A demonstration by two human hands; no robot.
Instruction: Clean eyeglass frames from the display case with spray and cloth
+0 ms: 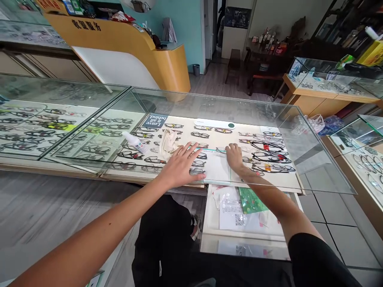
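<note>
My left hand (183, 163) lies with its fingers spread on the glass top of a display case (257, 105). Beside its fingertips is a crumpled cream cloth (168, 143). A white bottle (134, 142) with a pointed cap lies tilted to the left of the cloth. Farther right, my right hand (235, 157) is closed, fingers bent down and pressed together. Thin-framed eyeglasses (220, 150) show at its left side; whether the fingers grip them or they lie under the glass, I cannot tell. Between my hands sits a pale white sheet (216, 165).
Rows of eyeglasses (271, 157) lie inside the case. Below its front edge, an open drawer (209, 229) holds papers and a green packet (251, 200). More glass cases stand left and right. A yellow counter (172, 67) is behind, with a small bin (196, 69) nearby.
</note>
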